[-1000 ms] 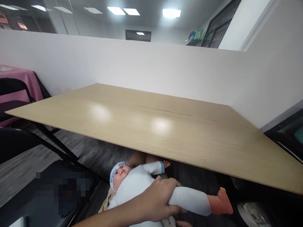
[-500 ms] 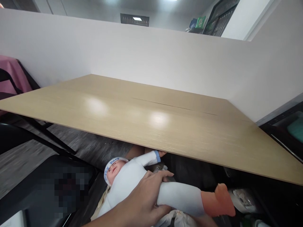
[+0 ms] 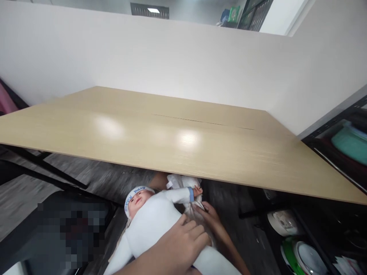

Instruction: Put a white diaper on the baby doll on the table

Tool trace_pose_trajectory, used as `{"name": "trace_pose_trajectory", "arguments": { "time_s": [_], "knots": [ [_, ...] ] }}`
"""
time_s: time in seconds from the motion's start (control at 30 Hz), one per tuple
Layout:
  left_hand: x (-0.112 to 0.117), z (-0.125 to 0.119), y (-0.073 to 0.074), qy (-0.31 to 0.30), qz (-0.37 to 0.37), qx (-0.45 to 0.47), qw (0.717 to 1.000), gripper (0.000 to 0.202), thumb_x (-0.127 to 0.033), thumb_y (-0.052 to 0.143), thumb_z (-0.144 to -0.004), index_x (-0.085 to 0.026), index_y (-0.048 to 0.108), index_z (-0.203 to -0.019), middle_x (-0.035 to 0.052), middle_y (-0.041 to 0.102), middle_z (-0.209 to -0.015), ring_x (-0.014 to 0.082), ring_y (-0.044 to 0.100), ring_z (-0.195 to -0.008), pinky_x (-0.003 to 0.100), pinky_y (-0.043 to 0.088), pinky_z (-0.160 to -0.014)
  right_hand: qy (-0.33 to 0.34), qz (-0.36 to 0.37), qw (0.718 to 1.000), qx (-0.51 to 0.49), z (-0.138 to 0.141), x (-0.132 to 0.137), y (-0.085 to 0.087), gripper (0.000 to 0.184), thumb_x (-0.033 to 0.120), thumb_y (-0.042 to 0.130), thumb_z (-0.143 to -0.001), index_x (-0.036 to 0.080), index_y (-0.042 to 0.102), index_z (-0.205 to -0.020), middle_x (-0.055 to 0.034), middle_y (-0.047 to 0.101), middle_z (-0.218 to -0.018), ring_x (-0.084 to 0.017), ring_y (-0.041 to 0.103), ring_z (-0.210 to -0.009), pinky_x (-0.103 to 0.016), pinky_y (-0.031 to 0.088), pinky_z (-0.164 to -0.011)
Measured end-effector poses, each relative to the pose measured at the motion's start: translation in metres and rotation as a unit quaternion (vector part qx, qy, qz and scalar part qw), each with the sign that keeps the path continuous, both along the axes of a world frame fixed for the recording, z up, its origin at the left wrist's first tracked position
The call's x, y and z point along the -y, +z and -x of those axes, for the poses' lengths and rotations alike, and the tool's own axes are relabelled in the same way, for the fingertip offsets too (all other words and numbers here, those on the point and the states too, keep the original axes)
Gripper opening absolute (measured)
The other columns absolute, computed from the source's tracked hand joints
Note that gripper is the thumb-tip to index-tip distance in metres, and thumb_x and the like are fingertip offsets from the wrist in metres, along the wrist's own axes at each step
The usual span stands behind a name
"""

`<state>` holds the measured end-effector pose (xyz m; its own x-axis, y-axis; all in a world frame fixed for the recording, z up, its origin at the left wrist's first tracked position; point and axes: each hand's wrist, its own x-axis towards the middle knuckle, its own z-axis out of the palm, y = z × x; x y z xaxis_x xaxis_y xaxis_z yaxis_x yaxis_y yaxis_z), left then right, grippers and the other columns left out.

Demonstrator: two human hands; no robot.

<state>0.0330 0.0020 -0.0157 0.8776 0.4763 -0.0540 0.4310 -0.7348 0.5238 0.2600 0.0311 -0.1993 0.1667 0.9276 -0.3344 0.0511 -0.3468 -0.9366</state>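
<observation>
Holding white-clad doll [image 3: 155, 217] at top of one leg in left grip [image 3: 187, 240]; clutching crumpled pale cloth [image 3: 193, 214] in right grip [image 3: 211, 215], near doll's outstretched hand. Bearing doll face-up below counter's [image 3: 137, 133] near edge, just right of black chair [image 3: 25, 235].

There were one doll [image 3: 155, 223], one cap [image 3: 133, 193], one table [image 3: 137, 133], one chair [image 3: 30, 236] at near left, one teal tub [image 3: 350, 142] at right and one green pack [image 3: 234, 14] at far right.
</observation>
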Motion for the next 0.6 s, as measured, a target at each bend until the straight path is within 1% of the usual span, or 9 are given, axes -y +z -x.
{"name": "trace_pose_trajectory", "arguments": {
  "time_s": [0.07, 0.13, 0.17, 0.23, 0.3, 0.37, 0.43, 0.5, 0.6],
  "knots": [
    [-0.001, 0.0, -0.004, -0.021, -0.025, -0.024, 0.999, 0.045, -0.052, 0.082, -0.095, -0.02, 0.063, -0.12, 0.0078, 0.073, -0.124, 0.0301, 0.068, -0.112, 0.043, 0.046, -0.101, -0.005, -0.009, 1.0, 0.004, 0.014, -0.025, -0.011, 0.055, 0.068, 0.091, -0.063, 0.019, 0.069, -0.078, -0.0027, 0.07, -0.076, -0.026, 0.066, -0.08, -0.035, 0.052, -0.073],
    [-0.001, 0.0, -0.006, -0.012, -0.031, -0.03, 0.999, 0.046, -0.052, 0.082, -0.095, -0.02, 0.062, -0.122, 0.0069, 0.073, -0.122, 0.0294, 0.068, -0.11, 0.042, 0.045, -0.098, -0.014, -0.017, 1.0, 0.007, 0.023, -0.043, -0.019, 0.054, 0.068, 0.09, -0.064, 0.02, 0.069, -0.08, -0.0029, 0.071, -0.078, -0.026, 0.067, -0.084, -0.036, 0.053, -0.076],
    [-0.001, 0.0, -0.006, -0.008, -0.03, -0.031, 0.999, 0.048, -0.052, 0.084, -0.093, -0.02, 0.062, -0.122, 0.0063, 0.073, -0.121, 0.029, 0.068, -0.109, 0.042, 0.045, -0.097, -0.019, -0.02, 1.0, 0.008, 0.026, -0.048, -0.022, 0.055, 0.069, 0.088, -0.065, 0.02, 0.07, -0.082, -0.0038, 0.073, -0.081, -0.027, 0.068, -0.086, -0.037, 0.054, -0.078],
    [-0.001, 0.0, -0.006, -0.007, -0.028, -0.034, 0.999, 0.049, -0.049, 0.088, -0.089, -0.02, 0.062, -0.12, 0.0053, 0.072, -0.12, 0.0281, 0.068, -0.107, 0.041, 0.045, -0.095, -0.031, -0.024, 0.999, 0.012, 0.027, -0.047, -0.027, 0.058, 0.072, 0.085, -0.066, 0.02, 0.071, -0.087, -0.0062, 0.075, -0.088, -0.029, 0.07, -0.091, -0.039, 0.055, -0.082],
    [-0.001, -0.001, -0.007, -0.007, -0.029, -0.038, 0.999, 0.05, -0.046, 0.09, -0.086, -0.021, 0.062, -0.119, 0.005, 0.072, -0.12, 0.0281, 0.068, -0.106, 0.041, 0.045, -0.095, -0.046, -0.024, 0.998, 0.018, 0.022, -0.04, -0.03, 0.064, 0.078, 0.082, -0.067, 0.02, 0.072, -0.093, -0.0087, 0.077, -0.096, -0.031, 0.071, -0.097, -0.041, 0.057, -0.088],
    [-0.001, -0.001, -0.008, -0.007, -0.029, -0.037, 0.999, 0.049, -0.046, 0.089, -0.087, -0.021, 0.063, -0.119, 0.0052, 0.073, -0.119, 0.0285, 0.068, -0.107, 0.041, 0.045, -0.094, -0.065, -0.022, 0.997, 0.028, 0.014, -0.033, -0.032, 0.07, 0.082, 0.078, -0.07, 0.021, 0.073, -0.104, -0.0105, 0.078, -0.105, -0.033, 0.072, -0.105, -0.044, 0.057, -0.094],
    [-0.001, -0.001, -0.009, -0.007, -0.028, -0.028, 0.999, 0.046, -0.048, 0.086, -0.089, -0.021, 0.063, -0.12, 0.0057, 0.073, -0.12, 0.0285, 0.068, -0.106, 0.04, 0.044, -0.093, -0.081, -0.019, 0.996, 0.04, 0.004, -0.035, -0.031, 0.074, 0.083, 0.076, -0.073, 0.021, 0.073, -0.113, -0.0121, 0.077, -0.115, -0.035, 0.071, -0.115, -0.046, 0.057, -0.101],
    [-0.002, -0.001, -0.01, -0.006, -0.028, -0.02, 0.999, 0.046, -0.051, 0.085, -0.09, -0.022, 0.064, -0.119, 0.0061, 0.074, -0.121, 0.0286, 0.068, -0.105, 0.041, 0.044, -0.092, -0.087, -0.017, 0.995, 0.048, -0.005, -0.049, -0.029, 0.07, 0.079, 0.076, -0.081, 0.02, 0.074, -0.119, -0.0134, 0.076, -0.125, -0.035, 0.07, -0.123, -0.047, 0.056, -0.107],
    [-0.003, -0.002, -0.011, -0.006, -0.037, -0.016, 0.999, 0.051, -0.058, 0.086, -0.09, -0.021, 0.064, -0.117, 0.0057, 0.074, -0.119, 0.0286, 0.068, -0.104, 0.041, 0.043, -0.09, -0.079, -0.022, 0.995, 0.05, -0.008, -0.08, -0.021, 0.053, 0.062, 0.074, -0.099, 0.018, 0.073, -0.128, -0.0129, 0.073, -0.134, -0.031, 0.07, -0.124, -0.051, 0.058, -0.109]
  ]
}}
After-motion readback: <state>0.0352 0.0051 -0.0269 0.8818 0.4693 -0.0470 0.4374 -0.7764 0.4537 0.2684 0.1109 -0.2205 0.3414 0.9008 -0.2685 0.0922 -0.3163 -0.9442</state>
